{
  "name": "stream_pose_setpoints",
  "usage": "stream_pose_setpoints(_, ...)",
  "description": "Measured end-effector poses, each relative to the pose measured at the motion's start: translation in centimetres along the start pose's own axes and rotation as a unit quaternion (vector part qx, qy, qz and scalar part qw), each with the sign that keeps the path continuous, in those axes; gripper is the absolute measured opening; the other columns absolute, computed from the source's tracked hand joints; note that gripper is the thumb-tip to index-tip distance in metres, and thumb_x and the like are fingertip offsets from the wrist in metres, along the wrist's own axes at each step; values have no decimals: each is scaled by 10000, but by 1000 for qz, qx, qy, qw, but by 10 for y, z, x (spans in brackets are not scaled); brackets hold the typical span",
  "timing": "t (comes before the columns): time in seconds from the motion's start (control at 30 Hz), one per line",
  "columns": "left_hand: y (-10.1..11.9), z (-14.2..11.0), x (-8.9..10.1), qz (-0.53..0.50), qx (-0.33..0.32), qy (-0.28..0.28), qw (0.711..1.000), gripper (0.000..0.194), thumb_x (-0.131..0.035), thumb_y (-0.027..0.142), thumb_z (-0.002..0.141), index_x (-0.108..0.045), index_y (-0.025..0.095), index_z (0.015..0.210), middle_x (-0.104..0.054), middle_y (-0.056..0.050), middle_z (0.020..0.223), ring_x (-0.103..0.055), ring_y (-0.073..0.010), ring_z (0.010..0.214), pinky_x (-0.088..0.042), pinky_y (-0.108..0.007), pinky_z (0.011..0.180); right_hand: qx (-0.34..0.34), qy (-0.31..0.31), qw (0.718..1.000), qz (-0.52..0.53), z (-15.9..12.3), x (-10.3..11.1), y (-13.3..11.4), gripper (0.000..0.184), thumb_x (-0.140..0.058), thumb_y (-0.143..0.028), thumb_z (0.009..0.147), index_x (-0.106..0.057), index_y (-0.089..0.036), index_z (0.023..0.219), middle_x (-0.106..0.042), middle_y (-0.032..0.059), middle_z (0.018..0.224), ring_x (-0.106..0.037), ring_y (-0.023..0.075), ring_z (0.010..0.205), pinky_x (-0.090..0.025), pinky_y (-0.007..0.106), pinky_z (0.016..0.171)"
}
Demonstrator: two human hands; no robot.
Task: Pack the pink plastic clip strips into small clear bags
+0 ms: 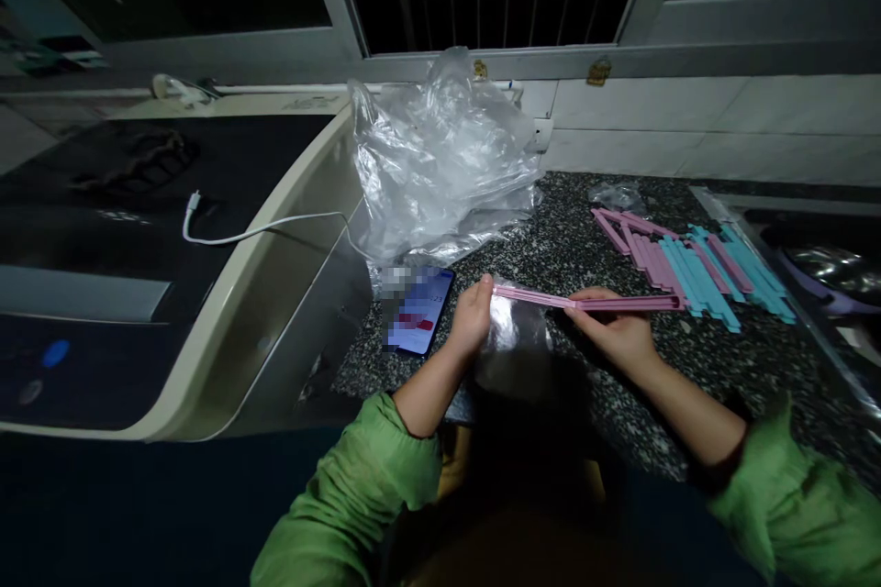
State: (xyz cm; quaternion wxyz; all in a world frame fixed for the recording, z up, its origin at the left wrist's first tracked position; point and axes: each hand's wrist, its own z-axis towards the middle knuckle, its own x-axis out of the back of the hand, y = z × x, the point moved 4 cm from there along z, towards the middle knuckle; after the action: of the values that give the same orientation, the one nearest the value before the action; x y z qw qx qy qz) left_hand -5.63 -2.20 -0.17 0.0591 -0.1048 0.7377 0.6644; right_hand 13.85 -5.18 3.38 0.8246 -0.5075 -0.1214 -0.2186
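1. The pink strip [626, 304] is just below and right of the middle of the frame, held above the counter between both hands; it bends midway, and whether it is one hinged piece or two meeting is too small to tell.
2. The left hand [472, 319] pinches its left end between thumb and fingers; the right hand [623, 335] grasps it near the bend, thumb below, fingers behind.
3. To handle it well, a light, even pinch at both points would probably serve best, with the two lengths kept in line so that the thin plastic does not twist or slip.
4. Both forearms reach up from the lower edge, angled inward; the left wrist is fairly upright, the right slants in from the lower right.
5. A clear film [516, 330] shows just under the strip's left part; whether it is gripped too, I cannot tell.
6. Farther out, a lit phone [421, 316] lies left of the left hand, crumpled plastic [447, 156] above, and loose pink pieces [652, 264] with turquoise pieces [692, 280] at right on the speckled counter [571, 211].
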Motion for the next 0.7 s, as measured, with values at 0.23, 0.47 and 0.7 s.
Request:
stream_pose_setpoints(0.23,22,5,28,56,-76,72,993,334,-674,438,626,-521,152,549,-429,60,493,-360,-70,491,-274,-203,505,-40,45,998,31,-2,3,6,274,-638,-476,704,-619,-214,782,-646,23,753,-608,172,716,-513,344,723)
stream_pose_setpoints(0.47,23,7,25,32,-75,47,996,341,-702,448,581,-540,148,576,-462,60,510,-385,-69,514,-296,-203,541,-57,89,993,49,1,11,2,270,-661,-458,683,-611,-204,758,-637,25,740,-604,164,679,-523,338,684)
stream_pose_setpoints(0.7,22,-6,3,-131,26,-60,989,453,-788,487,441,-541,146,609,-524,47,530,-430,-61,484,-328,-198,509,-58,119,991,35,4,14,11,281,-658,-462,684,-607,-198,766,-631,32,745,-602,173,694,-517,346,689)
